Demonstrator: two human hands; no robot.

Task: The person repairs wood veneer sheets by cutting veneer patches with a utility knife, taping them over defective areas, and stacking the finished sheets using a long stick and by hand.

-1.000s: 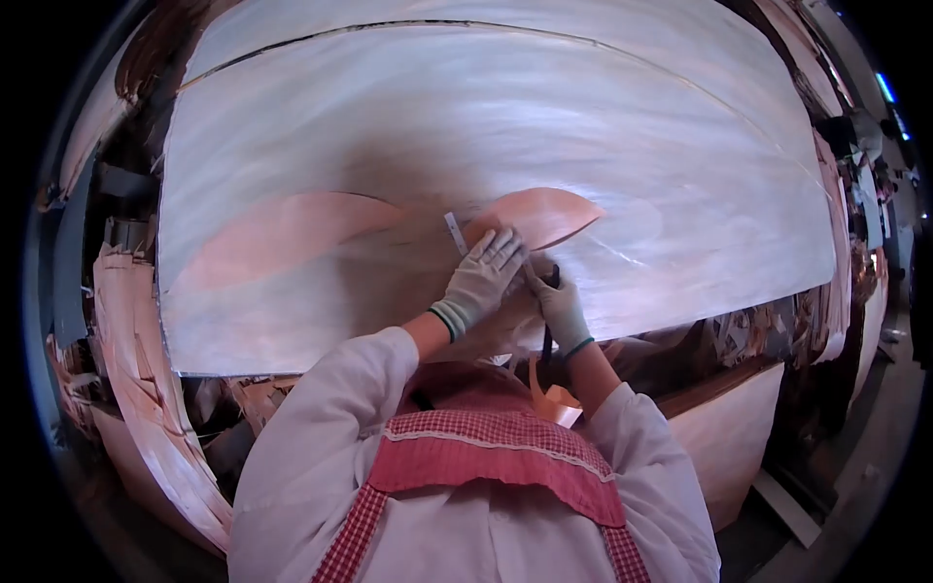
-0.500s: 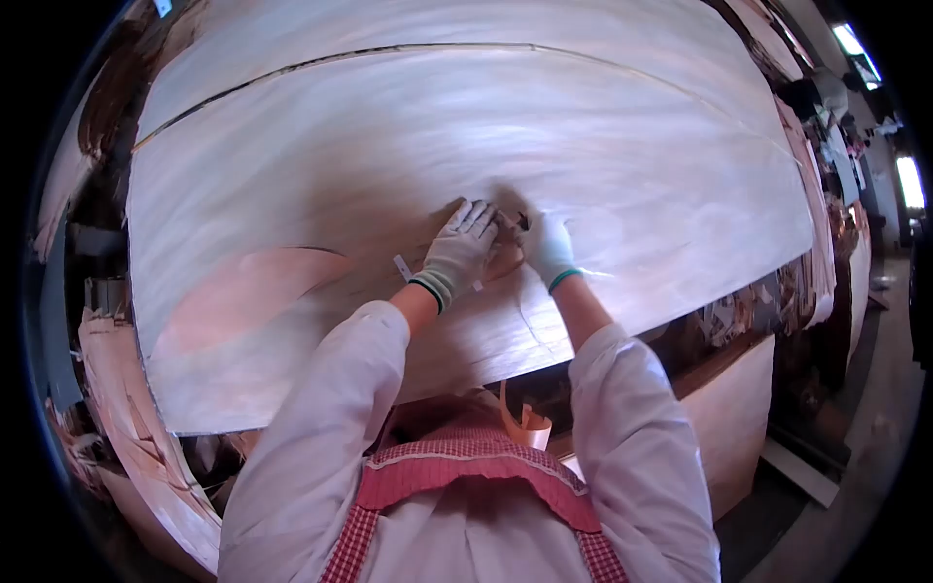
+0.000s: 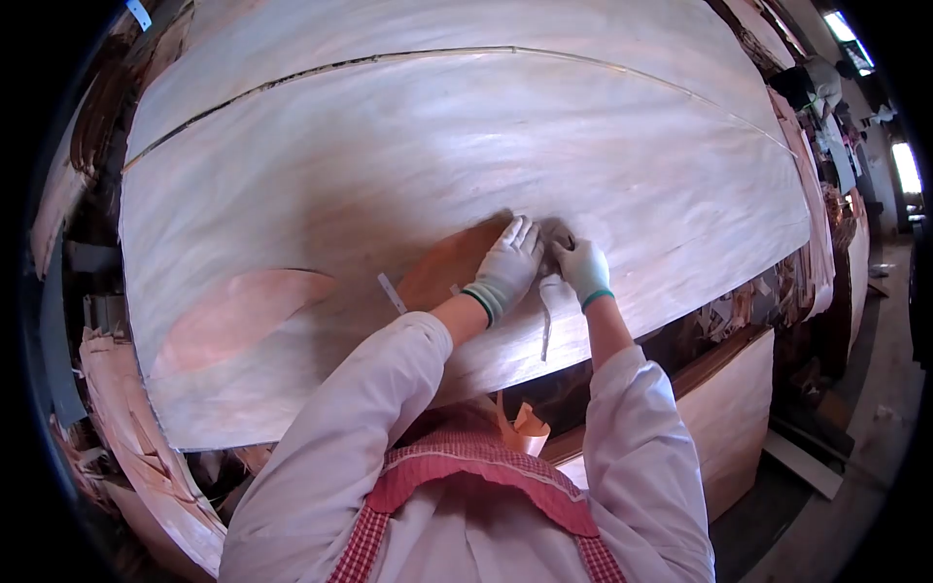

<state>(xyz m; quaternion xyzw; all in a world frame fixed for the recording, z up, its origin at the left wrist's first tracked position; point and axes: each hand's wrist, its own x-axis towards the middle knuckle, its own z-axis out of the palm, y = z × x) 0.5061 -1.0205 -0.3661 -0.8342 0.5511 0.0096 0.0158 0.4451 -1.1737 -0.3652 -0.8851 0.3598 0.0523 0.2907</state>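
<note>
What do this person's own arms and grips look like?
The left grip and right grip both wear pale, close-fitting gloves with green-edged cuffs. Loose, creased whitish sleeves stop short of the gloves, leaving a stretch of each forearm bare. No markings can be made out.

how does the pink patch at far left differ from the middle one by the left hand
The far-left patch is paler pink; the middle patch looks darker, orange-brown. The far-left patch lies uncovered, while the middle patch is partly covered by the left hand. Both have a curved upper edge and show against the pale sheet.
</note>
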